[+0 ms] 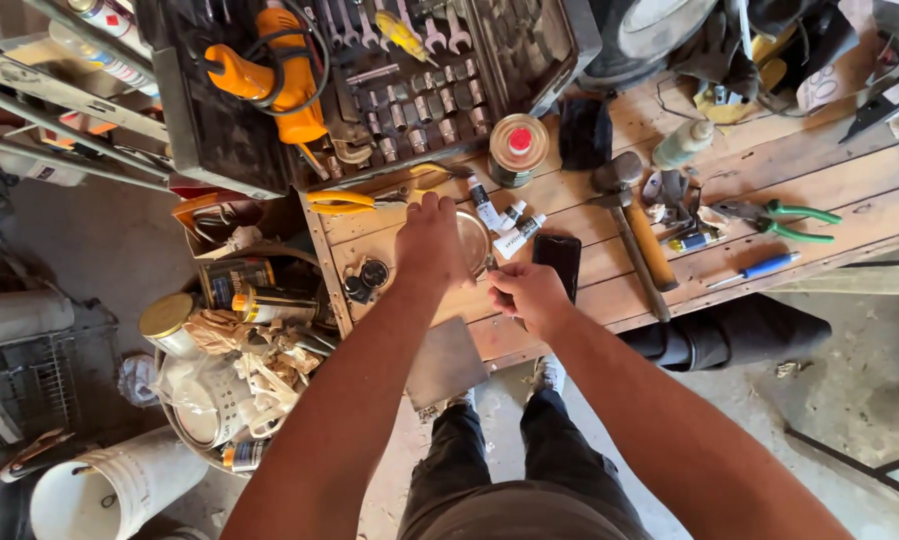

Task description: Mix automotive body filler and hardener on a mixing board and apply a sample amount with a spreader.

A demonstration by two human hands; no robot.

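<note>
My left hand (430,243) is pressed down on a round metal lid or tin (475,240) on the wooden workbench (830,190). My right hand (528,292) is closed on something small at the tin's lower right edge; what it holds is hidden by the fingers. A black phone (560,256) lies just right of that hand. Small white glue tubes (490,208) lie just beyond the tin. A flat grey metal plate (446,362) sticks out over the bench's front edge under my left forearm.
A hammer (638,232), green pliers (785,220), a blue pen (765,267), yellow snips (348,203) and a red-capped can (518,148) lie on the bench. An open socket case (410,100) with an orange power tool (280,70) is behind. Buckets and cans crowd the floor at left.
</note>
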